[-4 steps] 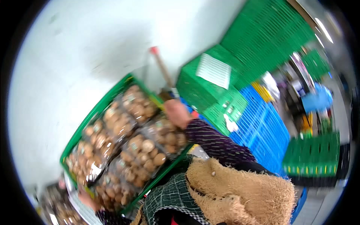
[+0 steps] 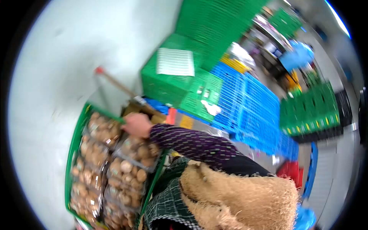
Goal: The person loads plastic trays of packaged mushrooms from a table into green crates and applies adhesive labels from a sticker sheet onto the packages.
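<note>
A green plastic crate (image 2: 69, 168) at lower left holds several clear packs of brown mushrooms (image 2: 126, 173), lying in two rows. My right hand (image 2: 138, 124), in a purple patterned sleeve, is closed on the crate's far end rim, with its fingers partly hidden. A mushroom pack (image 2: 138, 150) lies just below that hand. My left hand does not show; the crate's near end runs down to the bottom of the view.
Beyond my right hand are a cardboard box (image 2: 155, 113) and a red-tipped wooden handle (image 2: 115, 83). Stacked green crates (image 2: 168, 89) and blue pallets (image 2: 251, 109) stand ahead. More green crates (image 2: 309, 111) are at right, with a person in blue (image 2: 297, 55) farther back.
The view has swung to the right, and the crate now sits farther left and more upright in it. My left hand has dropped out of sight; my right hand stays on the rim.
</note>
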A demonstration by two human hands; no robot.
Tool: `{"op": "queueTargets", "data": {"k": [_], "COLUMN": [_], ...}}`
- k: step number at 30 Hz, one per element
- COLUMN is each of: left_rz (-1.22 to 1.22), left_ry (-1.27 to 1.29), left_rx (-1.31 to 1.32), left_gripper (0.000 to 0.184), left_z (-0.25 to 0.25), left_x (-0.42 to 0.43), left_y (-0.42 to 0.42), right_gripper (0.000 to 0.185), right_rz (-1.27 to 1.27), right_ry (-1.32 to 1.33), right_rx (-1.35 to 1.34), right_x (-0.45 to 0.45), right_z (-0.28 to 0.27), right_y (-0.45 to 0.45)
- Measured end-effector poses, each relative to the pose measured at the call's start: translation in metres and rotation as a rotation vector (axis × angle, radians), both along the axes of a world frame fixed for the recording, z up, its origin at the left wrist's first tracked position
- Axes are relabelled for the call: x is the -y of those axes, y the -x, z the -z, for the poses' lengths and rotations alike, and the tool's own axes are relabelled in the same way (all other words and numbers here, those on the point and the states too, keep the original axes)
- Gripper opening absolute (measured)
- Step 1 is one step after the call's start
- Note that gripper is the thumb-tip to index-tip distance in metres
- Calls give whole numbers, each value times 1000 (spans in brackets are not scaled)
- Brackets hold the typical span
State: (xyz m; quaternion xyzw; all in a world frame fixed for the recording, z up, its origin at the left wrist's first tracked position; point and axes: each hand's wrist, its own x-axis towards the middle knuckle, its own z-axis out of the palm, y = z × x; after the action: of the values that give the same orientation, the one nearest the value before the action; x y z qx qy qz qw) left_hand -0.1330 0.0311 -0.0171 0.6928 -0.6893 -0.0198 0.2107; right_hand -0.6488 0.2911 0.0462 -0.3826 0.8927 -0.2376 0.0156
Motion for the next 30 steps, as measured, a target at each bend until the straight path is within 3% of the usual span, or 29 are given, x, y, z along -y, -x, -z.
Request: {"op": "queueTargets", "data": {"k": [2, 4, 13, 18, 30], "left_rz": [160, 288, 629, 721, 1018], "left_ry": [24, 70, 112, 90, 188], "left_rx": [29, 10, 33, 30, 11], "left_gripper": [56, 56, 58, 58, 60], "left_z": [-6, -12, -31, -34, -103], "left_x": [3, 5, -21, -44, -176], "left_y": [56, 99, 174, 199, 240], "right_gripper": [32, 32, 34, 37, 44], "right_rz": [-67, -21, 43, 123, 604], "right_ry": [-111, 59, 154, 158, 305], "right_rx": [160, 148, 125, 151, 66], "right_x": [7, 19, 18, -78, -343], "right_z": [8, 11, 16, -36, -57], "right_y": [-40, -32, -51, -84, -158]}}
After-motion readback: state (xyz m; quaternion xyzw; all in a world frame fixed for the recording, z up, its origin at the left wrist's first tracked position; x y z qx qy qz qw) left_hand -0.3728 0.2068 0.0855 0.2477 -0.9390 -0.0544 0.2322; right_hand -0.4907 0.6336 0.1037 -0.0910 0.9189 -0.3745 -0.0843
